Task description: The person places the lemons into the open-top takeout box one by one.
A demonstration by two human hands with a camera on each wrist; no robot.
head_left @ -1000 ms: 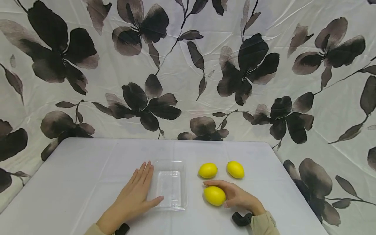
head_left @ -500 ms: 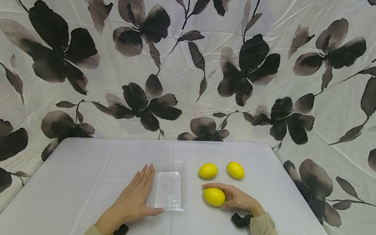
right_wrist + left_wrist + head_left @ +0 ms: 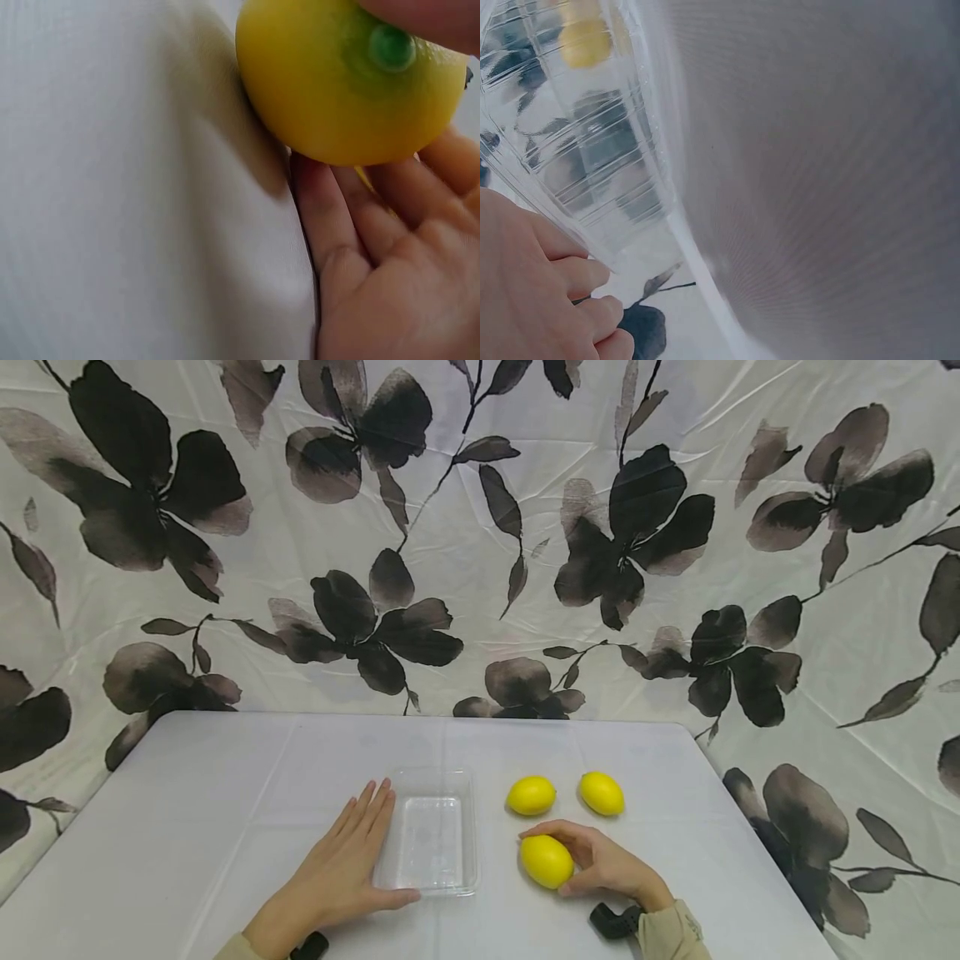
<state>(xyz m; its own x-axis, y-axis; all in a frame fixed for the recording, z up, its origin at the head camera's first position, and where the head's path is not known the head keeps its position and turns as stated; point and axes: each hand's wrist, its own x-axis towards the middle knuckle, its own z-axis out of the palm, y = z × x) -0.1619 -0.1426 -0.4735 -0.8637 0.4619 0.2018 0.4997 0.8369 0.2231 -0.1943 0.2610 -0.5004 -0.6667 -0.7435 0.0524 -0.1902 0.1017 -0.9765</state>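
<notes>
A clear plastic container (image 3: 433, 843) sits on the white table. Along its left side my left hand (image 3: 341, 847) lies with straight fingers, the thumb reaching across the near left corner. In the left wrist view, fingertips of the left hand (image 3: 551, 292) are by the container's wall (image 3: 592, 165). My right hand (image 3: 611, 864) holds the nearest yellow lemon (image 3: 546, 862), fingers curled round its far side and thumb at its near side. That lemon (image 3: 337, 97) shows a green end in the right wrist view, low over the tablecloth; whether it touches the cloth I cannot tell.
Two more lemons lie beyond the right hand, one lemon (image 3: 531, 796) nearer the container and another lemon (image 3: 602, 793) farther right. A white cloth covers the table (image 3: 187, 827). Behind it hangs a floral curtain (image 3: 517, 635).
My left thumb has moved down to the container's near edge. The right thumb has come in against the lemon, which has turned slightly. The other lemons and the container stay put.
</notes>
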